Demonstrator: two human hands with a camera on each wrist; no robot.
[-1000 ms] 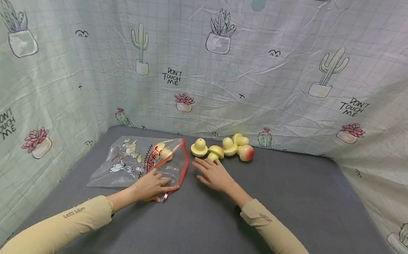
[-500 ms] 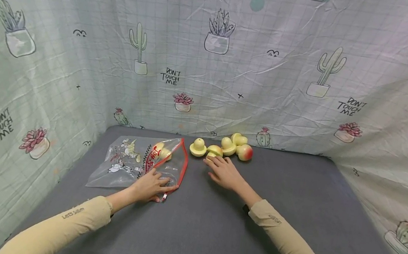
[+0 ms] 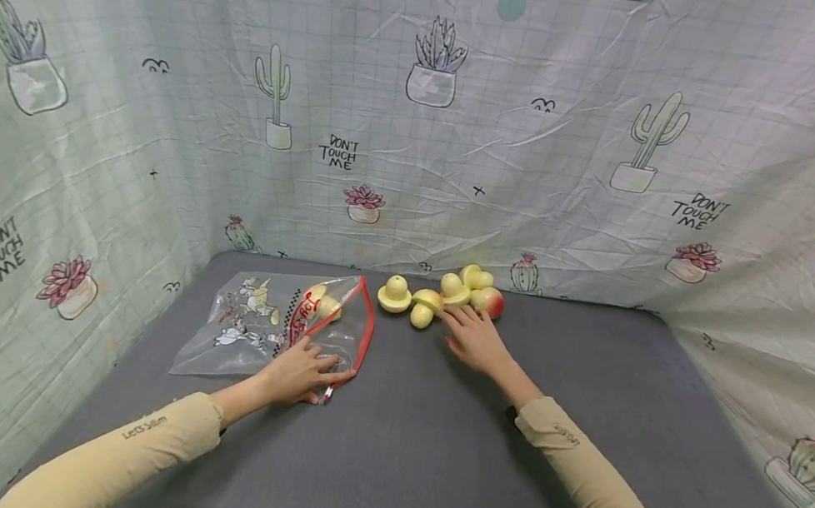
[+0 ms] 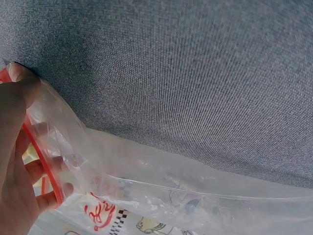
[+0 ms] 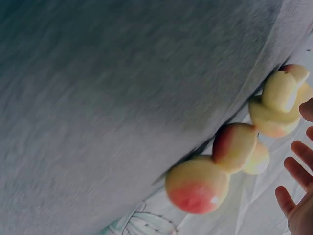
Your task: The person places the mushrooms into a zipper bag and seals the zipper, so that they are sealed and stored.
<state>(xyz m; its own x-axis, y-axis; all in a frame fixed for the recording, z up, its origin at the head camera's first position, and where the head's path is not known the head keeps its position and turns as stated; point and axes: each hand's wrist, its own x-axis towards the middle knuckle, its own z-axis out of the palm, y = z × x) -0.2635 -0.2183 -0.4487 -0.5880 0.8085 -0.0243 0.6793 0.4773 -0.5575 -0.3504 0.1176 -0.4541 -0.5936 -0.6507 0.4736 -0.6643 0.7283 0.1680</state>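
My left hand (image 3: 292, 371) holds the mouth of a clear plastic zip bag (image 3: 207, 355) with a red edge. In the left wrist view, the thumb is on the red strip (image 4: 41, 152) and the fingers are spread along it, partly seen through the plastic. A yellow mushroom-shaped piece (image 3: 326, 305) lies in the bag. My right hand (image 3: 478, 346) reaches over the table with its fingers extended, just right of a mushroom-shaped piece (image 3: 424, 308) lying on its side. Its fingertips are close to the rear pieces; contact cannot be made out. The hand (image 5: 301, 210) looks free of any object.
Another upright yellow mushroom-shaped piece (image 3: 395, 296) stands by the bag's mouth. Behind the right hand cluster two more pieces, one upright (image 3: 454, 290) and one tipped over (image 3: 478, 277), beside a round red-tipped piece (image 3: 490, 302). A patterned cloth (image 3: 570, 222) hangs behind the grey table (image 3: 383, 469).
My right hand has moved right, from in front of the tipped mushroom-shaped piece toward the rear cluster, uncovering that piece. My left hand and the bag stay where they were.
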